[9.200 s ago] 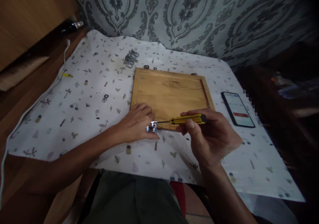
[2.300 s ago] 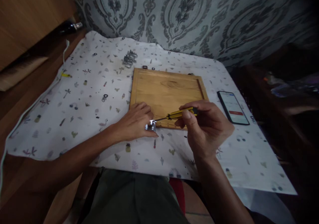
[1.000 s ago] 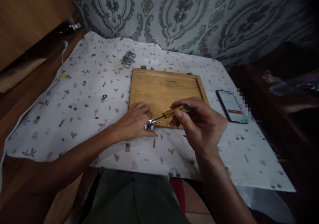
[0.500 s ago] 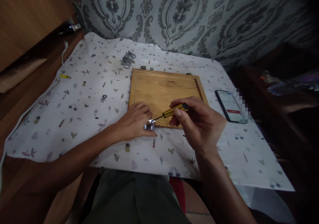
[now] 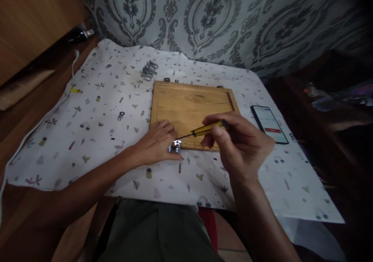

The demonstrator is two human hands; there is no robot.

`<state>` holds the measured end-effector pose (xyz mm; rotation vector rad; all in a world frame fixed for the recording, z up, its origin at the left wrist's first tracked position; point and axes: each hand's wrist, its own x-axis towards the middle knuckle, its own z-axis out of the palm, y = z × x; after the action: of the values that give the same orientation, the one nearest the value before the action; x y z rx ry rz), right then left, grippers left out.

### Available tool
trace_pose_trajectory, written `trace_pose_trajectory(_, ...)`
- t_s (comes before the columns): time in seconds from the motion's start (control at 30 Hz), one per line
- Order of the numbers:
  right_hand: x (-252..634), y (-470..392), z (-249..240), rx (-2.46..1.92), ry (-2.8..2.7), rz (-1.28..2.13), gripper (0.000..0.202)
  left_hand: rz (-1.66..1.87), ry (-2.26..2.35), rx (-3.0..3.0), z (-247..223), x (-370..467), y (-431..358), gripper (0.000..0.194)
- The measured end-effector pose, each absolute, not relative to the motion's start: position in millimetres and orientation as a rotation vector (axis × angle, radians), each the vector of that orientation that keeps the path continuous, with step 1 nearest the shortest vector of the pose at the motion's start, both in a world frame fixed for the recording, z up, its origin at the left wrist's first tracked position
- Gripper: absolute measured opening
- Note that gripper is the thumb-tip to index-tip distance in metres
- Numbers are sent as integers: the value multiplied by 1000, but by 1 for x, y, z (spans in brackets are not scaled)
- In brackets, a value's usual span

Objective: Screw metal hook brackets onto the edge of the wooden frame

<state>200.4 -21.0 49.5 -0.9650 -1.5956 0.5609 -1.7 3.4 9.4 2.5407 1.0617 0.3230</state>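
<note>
Screwdriver [image 5: 201,131] gripped by right hand [image 5: 244,149] points at metal fitting [image 5: 177,146] left hand [image 5: 155,142] apparently clasps

V. dim overall — far R nr. black, detail soft — small glint on metal fitting [image 5: 177,142].

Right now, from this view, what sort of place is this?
Probably a room in a home, used for handiwork: the grey wall with dark ornate medallions, the white table cover printed with plants, and the yellow-and-black screwdriver in the right hand suggest so.
</note>
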Motion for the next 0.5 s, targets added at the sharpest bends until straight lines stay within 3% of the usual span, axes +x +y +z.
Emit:
trace_pose_trajectory(0.17, 200, -28, 58, -907, -1388, 400, 11, 336, 1050, 2510, 8, -3, 3, 44)
trace_pose_trajectory(0.5, 202, -25, 36, -1020, -1567, 505, 7, 308, 1095, 2517, 11, 0, 3, 48)
